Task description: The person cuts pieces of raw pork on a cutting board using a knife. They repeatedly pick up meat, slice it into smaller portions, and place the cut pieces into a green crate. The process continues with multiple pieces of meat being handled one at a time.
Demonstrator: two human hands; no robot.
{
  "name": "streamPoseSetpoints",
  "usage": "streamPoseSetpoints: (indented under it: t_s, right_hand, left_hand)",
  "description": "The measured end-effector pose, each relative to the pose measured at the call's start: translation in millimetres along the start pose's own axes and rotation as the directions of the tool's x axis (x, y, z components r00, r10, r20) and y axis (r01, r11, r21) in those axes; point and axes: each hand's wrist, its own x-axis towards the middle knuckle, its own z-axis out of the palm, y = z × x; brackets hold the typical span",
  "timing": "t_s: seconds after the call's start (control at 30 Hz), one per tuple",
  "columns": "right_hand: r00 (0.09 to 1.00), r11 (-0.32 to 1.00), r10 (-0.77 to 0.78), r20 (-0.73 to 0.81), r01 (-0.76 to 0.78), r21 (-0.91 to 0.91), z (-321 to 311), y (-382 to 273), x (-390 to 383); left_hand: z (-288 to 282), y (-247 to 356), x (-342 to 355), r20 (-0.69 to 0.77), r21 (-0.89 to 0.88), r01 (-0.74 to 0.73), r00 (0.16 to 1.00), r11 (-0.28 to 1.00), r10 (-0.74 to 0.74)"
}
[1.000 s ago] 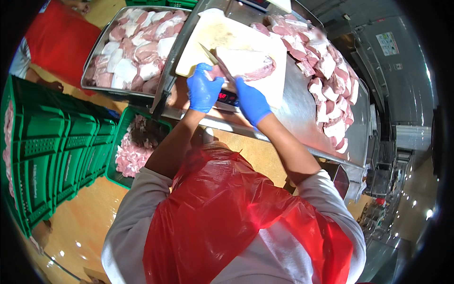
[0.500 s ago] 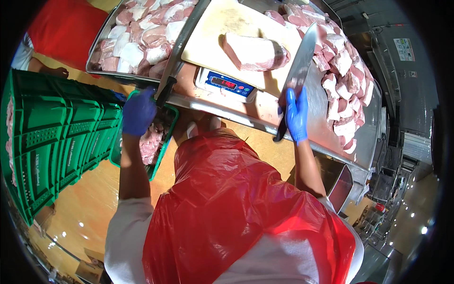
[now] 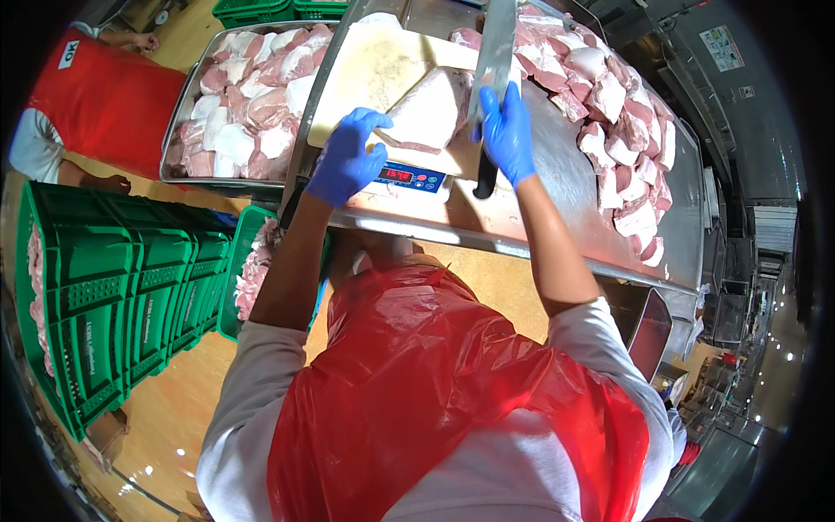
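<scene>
My right hand (image 3: 508,135), in a blue glove, is closed on a large knife (image 3: 497,61), its black handle toward me and its broad blade pointing away. Left of the blade, a thick slab of meat (image 3: 426,113) with a pale top lies on a cream cutting board (image 3: 365,70). My left hand (image 3: 348,161), also gloved in blue, is at the slab's left end with fingers apart and bent. I cannot tell whether the fingertips touch the meat. Just below the slab stands a scale (image 3: 409,179) with a lit red display.
Cut meat pieces (image 3: 622,130) are heaped on the right of the metal table (image 3: 557,165). At left stands a metal tray (image 3: 228,182) full of pieces. Green crates (image 3: 96,261) and a green tub of meat (image 3: 228,309) are lower left. A person in a red apron (image 3: 109,104) is beyond.
My left hand has moved up and right from the table's left edge to the slab. My right hand has carried the knife left and farther away, beside the meat. The slab lies turned differently.
</scene>
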Motion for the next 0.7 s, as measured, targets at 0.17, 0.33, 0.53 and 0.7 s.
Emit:
streamPoseSetpoints:
  t_s: [0.17, 0.33, 0.53, 0.7]
  right_hand:
    - [0.969, 0.956, -0.211, 0.128, 0.232, -0.182, 43, -27, -69]
    - [0.973, 0.912, -0.136, 0.186, 0.196, -0.360, 59, -34, -62]
    - [0.836, 0.737, 0.188, 0.515, 0.226, -0.636, -32, -14, -144]
    - [0.761, 0.660, 0.235, 0.605, 0.332, -0.674, -111, -68, -147]
  left_hand:
    - [20, 12, -2, -0.196, 0.235, -0.048, 0.976, 0.971, 0.096]
    - [24, 9, -5, -0.246, 0.270, 0.041, 0.969, 0.962, 0.028]
    - [23, 8, -10, -0.300, 0.239, 0.128, 0.953, 0.963, -0.052]
    - [20, -45, -46, -0.376, -0.174, 0.419, 0.808, 0.891, -0.453]
